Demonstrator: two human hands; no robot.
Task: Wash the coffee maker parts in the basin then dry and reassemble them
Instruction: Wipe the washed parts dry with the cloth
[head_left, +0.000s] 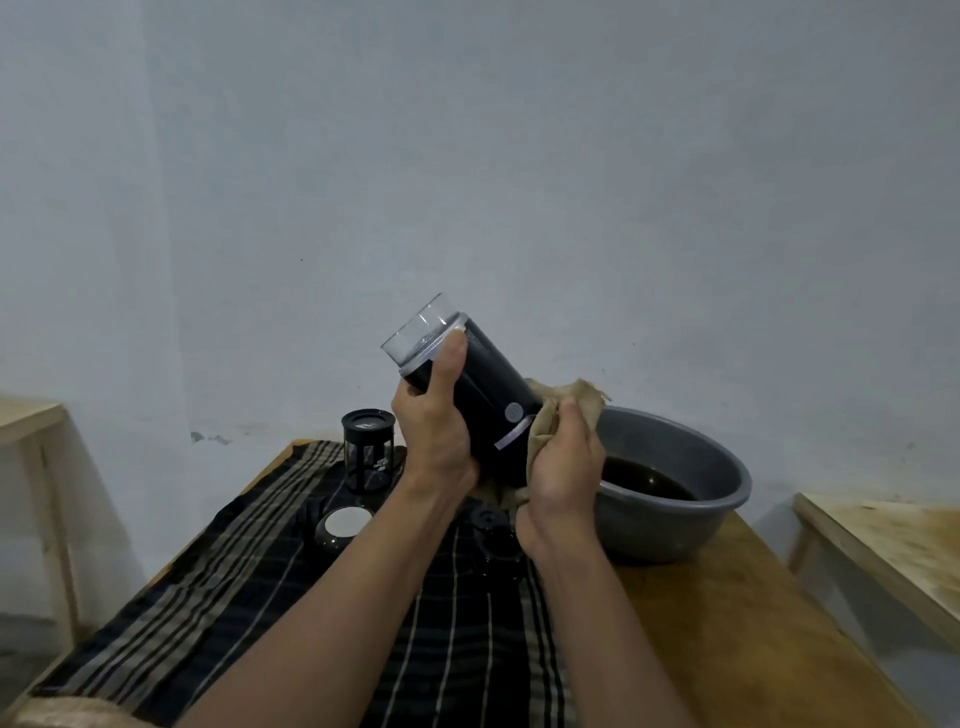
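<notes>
The left hand (441, 431) holds the black body (485, 410) of the coffee maker in the air, above the tabletop (737, 613) and just left of the basin (727, 499). The body is tilted, with its clear glass end (415, 332) up and to the left and its lower end down toward the right hand (563, 467). This tilt appears intended to present the lower side wall to the cloth (540, 431) and to keep the work away from the dark water (649, 480) in the basin.

Left hand: fingers wrapped around the body from behind, thumb laid along the front with its tip at the junction with the glass end. The grasp is closed and firm. The forearm rises from the lower left.

Right hand: fingers folded together over the brown cloth, pressing it against the lower part of the body. Part of the cloth stands free above the knuckles. The wrist is bent inward toward the body.

Judged step: drying, not washing, since the body is out of the basin and a cloth is applied.

Other parts rest on the striped towel (249, 566), evidently laid out to drain: a glass jar (368, 452) upright at the far edge, a round part with a white centre (344, 526) nearer, and a black ring part (493, 530) between the forearms. Reassembly is not yet begun.
</notes>
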